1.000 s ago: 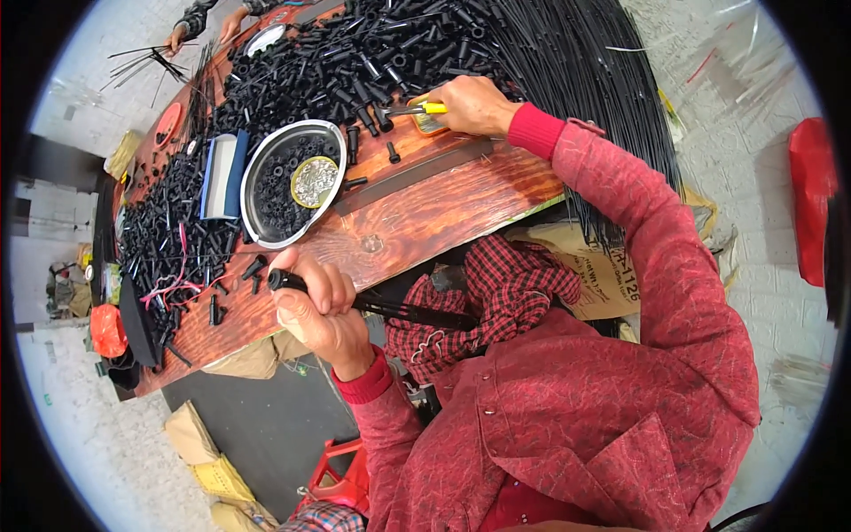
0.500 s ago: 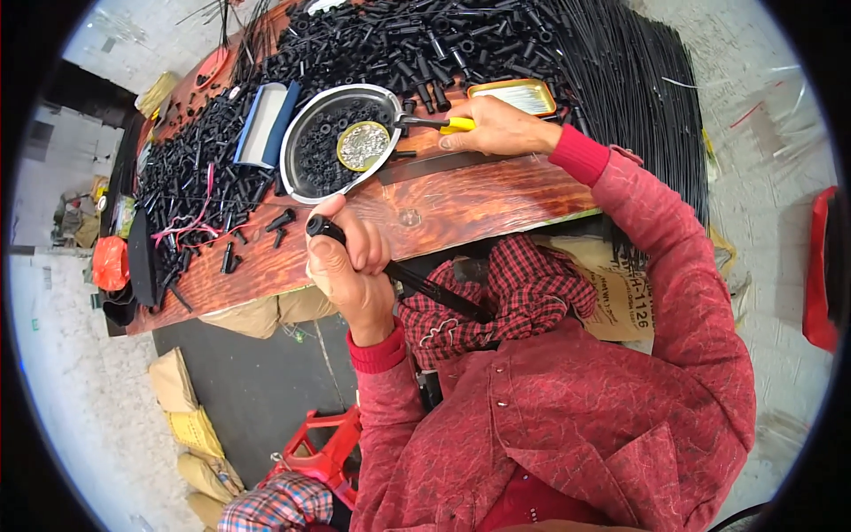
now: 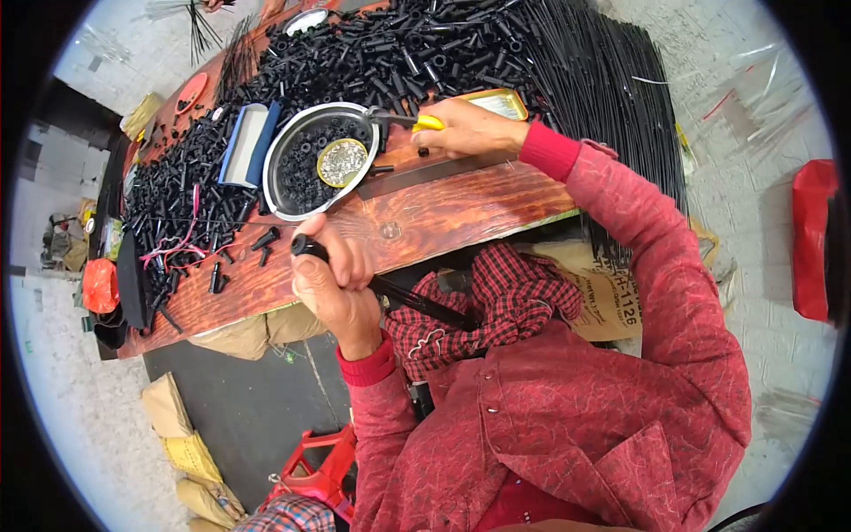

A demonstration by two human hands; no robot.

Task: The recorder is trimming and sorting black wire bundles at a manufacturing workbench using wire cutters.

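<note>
Two hands busy: left hand (image 3: 335,282) wrapped tight round black rod (image 3: 403,297) at desk (image 3: 461,213) edge; right hand (image 3: 468,129) gripping yellow-handled tool (image 3: 409,121) by metal bowl (image 3: 285,182). Rod may slip, tool may tip bowl, small parts spill.

Bench (image 3: 461,208): in front of me, its near edge over my lap.
Bowl (image 3: 282,182): on the bench, centre-left; a small dish (image 3: 342,162) lies in it.
Tube pile (image 3: 381,53): behind the bowl, spreading down the bench's left side.
Rods (image 3: 603,89): far right of the bench.
Tin (image 3: 501,103): behind my right hand (image 3: 465,129).
Left hand (image 3: 332,284): at the near edge, before the bowl.
Sacks (image 3: 182,443): on the floor, lower left.
</note>
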